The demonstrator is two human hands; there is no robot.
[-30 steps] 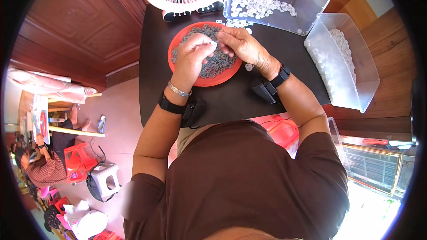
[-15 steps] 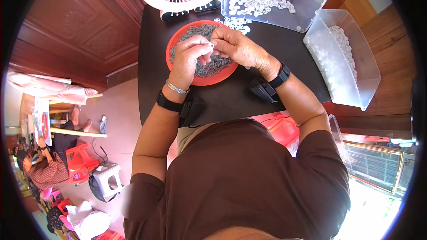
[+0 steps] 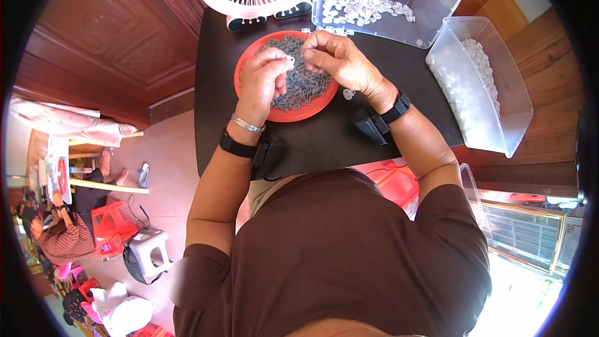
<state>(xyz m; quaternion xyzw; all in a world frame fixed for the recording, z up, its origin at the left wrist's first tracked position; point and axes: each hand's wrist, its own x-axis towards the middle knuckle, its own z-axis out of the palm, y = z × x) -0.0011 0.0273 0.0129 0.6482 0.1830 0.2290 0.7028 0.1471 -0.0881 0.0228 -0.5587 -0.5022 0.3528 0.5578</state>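
Observation:
Over a round red tray (image 3: 244, 103) heaped with small grey screw-like pieces (image 3: 298, 92), both my hands work close together. Between the thumb and forefinger of my left hand (image 3: 263, 78) sits a small white plastic piece (image 3: 290, 60) with holes in it. A short gap to the right, my right hand (image 3: 340, 62) has its thumb and fingertips pinched together; whatever lies in that pinch is too small or hidden to name. On the black table just right of the tray rests a loose white piece (image 3: 349, 94) of the same sort.
A white fan (image 3: 249, 0) stands behind the tray. A clear bin (image 3: 390, 30) holding white pieces lies at the back, with more scattered before it. To the right, a translucent box (image 3: 455, 106) contains white pieces. Far left, a person sits near stools (image 3: 150, 253).
My right hand has drawn away from the white piece, slightly to the right, opening a gap between my hands. The loose white piece on the table has come into fuller view.

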